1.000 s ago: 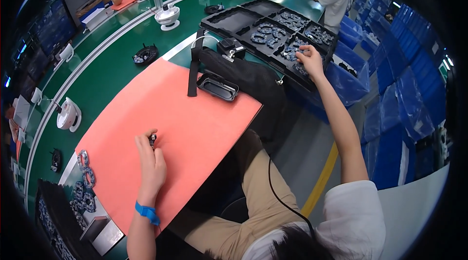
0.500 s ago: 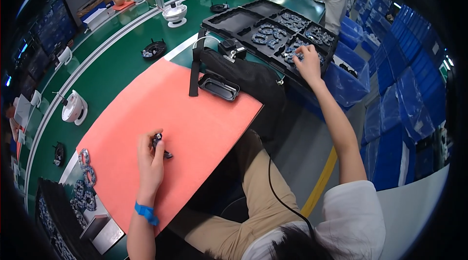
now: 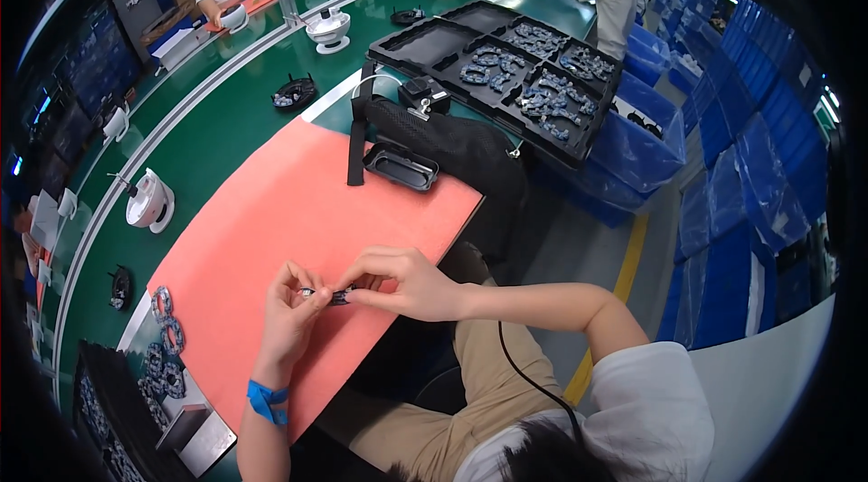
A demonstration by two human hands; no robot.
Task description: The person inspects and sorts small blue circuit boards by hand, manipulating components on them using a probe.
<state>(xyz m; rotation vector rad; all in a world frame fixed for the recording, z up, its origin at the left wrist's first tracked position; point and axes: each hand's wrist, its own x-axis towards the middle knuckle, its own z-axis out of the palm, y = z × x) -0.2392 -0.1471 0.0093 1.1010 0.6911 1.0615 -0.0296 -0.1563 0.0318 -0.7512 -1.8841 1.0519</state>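
My left hand (image 3: 292,308) and my right hand (image 3: 400,283) meet above the pink mat (image 3: 262,202). Both are closed in a pinch on a small dark part (image 3: 340,297), whose far side and exact shape my fingers cover. A blue band circles my left wrist. Beyond my right arm, a black divided tray (image 3: 434,37) holds many blue-grey mottled pieces (image 3: 549,98). More such pieces, ring-shaped (image 3: 172,335), line the mat's left edge.
A black bag (image 3: 452,134) and a small black open case (image 3: 402,165) lie at the mat's far right. A green conveyor (image 3: 212,134) carries white domed units (image 3: 150,202) and black round parts (image 3: 295,93). Blue bins (image 3: 624,152) stand at right. Two co-workers sit beyond.
My right hand has come from the tray back to my left hand over the mat. Its fingers now pinch at the dark part. The conveyor's items have shifted slightly in view.
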